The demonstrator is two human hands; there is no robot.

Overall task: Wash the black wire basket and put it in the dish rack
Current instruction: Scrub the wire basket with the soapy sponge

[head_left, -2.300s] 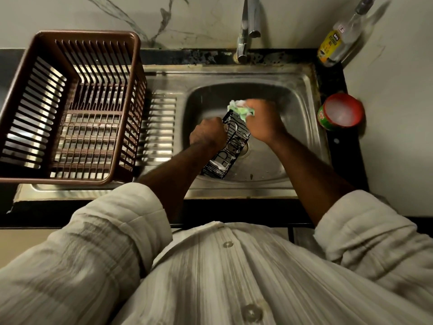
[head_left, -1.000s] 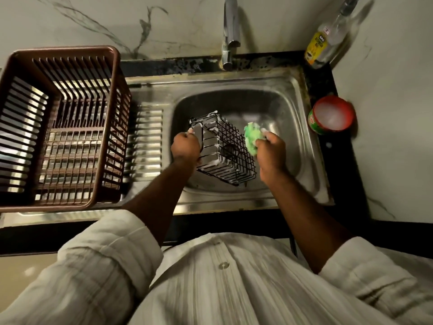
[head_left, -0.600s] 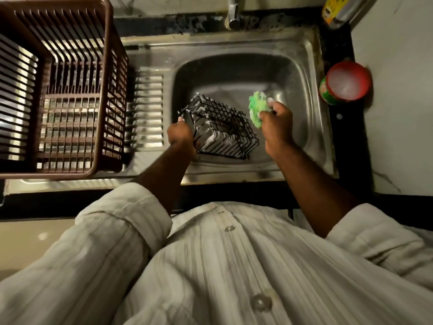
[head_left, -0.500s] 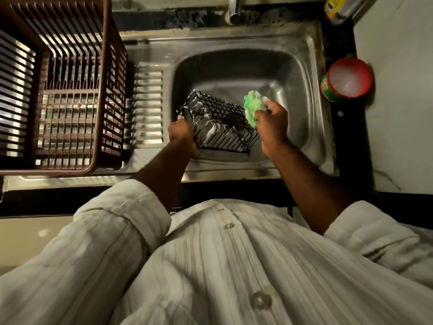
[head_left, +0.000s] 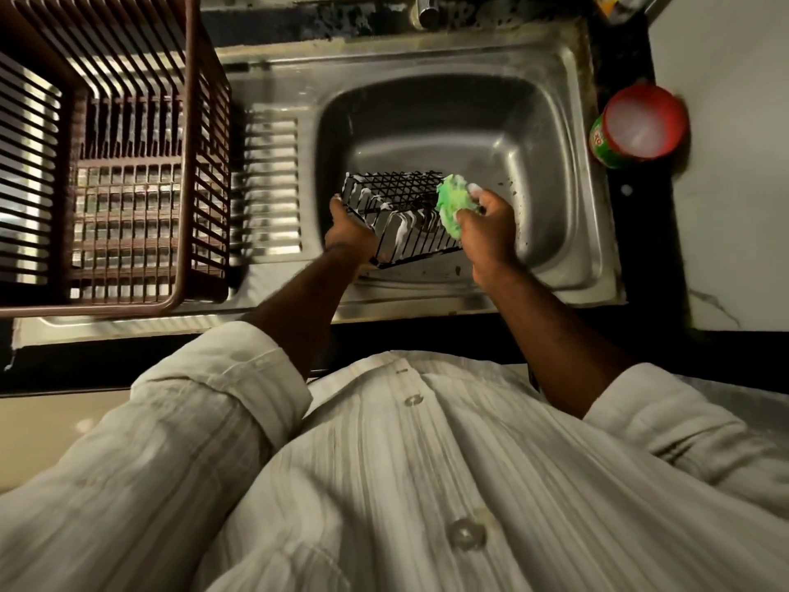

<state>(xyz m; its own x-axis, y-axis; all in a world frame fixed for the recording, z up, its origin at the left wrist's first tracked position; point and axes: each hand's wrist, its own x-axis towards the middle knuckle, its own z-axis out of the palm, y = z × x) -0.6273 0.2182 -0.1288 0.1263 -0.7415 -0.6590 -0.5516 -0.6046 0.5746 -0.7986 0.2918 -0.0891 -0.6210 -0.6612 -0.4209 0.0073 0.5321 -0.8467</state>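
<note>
Soapy black wire basket held over the sink basin.
I see the left hand gripping its left end and the right hand clutching a green scrubber against its right end; the dish rack stands to the left.

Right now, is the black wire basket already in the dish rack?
No, the left hand holds the wire basket over the sink.

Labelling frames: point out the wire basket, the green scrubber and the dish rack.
wire basket [head_left: 393,189]: head view, top mesh.
green scrubber [head_left: 452,205]: head view, its middle.
dish rack [head_left: 190,164]: head view, right rim.
</note>
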